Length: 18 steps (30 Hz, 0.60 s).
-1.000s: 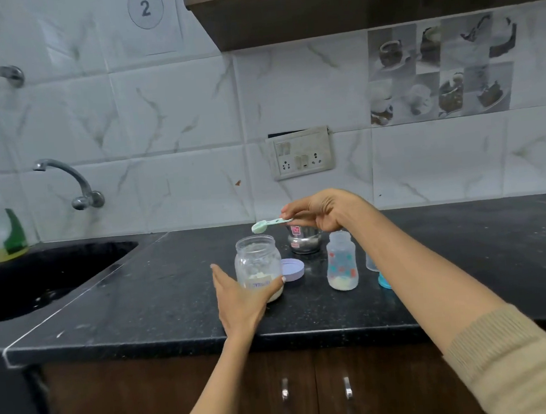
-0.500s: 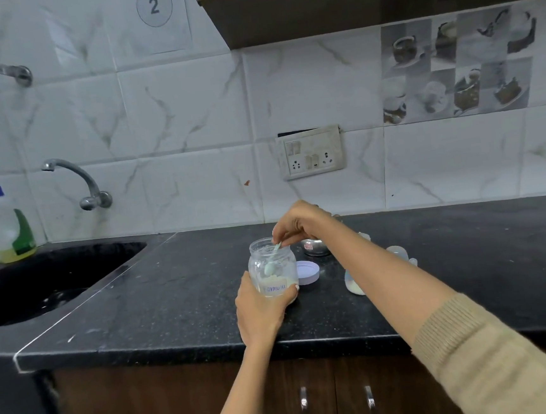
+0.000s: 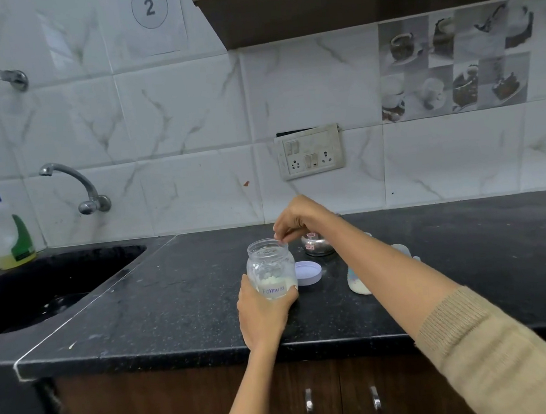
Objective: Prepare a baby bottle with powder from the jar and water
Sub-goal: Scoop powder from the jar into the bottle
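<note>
While the left hand [image 3: 261, 310] wraps its fingers around the lower part of the jar [image 3: 271, 268] to steady it on the black counter [image 3: 181, 300], the right hand [image 3: 299, 219] has come down to the jar's open mouth. A second ago that hand held a pale green scoop level in the air above the jar; now its fingertips are pinched together right at the rim, and the scoop itself is hard to make out, presumably dipped inside among the powder. That suggests another measure is being taken. The baby bottle [image 3: 357, 280] stands just right of the jar, mostly hidden behind the right forearm, with pale powder already at its bottom. The jar's lilac lid [image 3: 308, 272] lies beside it, and a small steel pot [image 3: 318, 245] sits behind.
</note>
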{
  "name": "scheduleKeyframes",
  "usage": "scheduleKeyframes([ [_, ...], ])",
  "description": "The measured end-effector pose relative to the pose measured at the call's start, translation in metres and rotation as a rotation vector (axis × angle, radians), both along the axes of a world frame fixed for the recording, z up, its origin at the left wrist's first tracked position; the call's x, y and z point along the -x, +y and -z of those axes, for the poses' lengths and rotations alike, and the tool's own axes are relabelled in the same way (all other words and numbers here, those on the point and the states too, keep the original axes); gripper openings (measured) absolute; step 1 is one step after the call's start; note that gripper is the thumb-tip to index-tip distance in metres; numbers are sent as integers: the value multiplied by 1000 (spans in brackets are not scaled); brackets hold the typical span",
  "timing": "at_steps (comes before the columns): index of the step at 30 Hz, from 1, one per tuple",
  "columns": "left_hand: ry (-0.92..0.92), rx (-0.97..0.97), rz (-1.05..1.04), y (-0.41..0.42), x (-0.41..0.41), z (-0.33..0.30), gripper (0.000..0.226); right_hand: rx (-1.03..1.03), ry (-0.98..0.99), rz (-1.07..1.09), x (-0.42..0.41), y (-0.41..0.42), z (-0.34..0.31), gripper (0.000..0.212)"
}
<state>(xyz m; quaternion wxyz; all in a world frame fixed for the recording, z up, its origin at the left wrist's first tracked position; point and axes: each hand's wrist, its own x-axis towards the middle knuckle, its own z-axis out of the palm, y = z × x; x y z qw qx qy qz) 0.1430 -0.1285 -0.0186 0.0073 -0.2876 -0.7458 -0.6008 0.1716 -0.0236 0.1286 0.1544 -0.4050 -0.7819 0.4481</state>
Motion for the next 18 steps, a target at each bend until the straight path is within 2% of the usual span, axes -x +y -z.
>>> scheduleKeyframes([
  [4,-26,32,6,2,3,3,68,38,112,-15,-34,4,-15,31],
  [8,-51,52,8,3,4,3,113,64,216,31,-69,21,-25,32],
  [10,-61,1,0,1,1,1,123,55,233,64,-85,33,-26,30],
  [15,71,-286,-201,-5,-20,0,108,108,288,129,-122,65,-22,22],
  [18,189,-403,-199,1,-50,0,108,178,334,129,-136,82,-22,30],
])
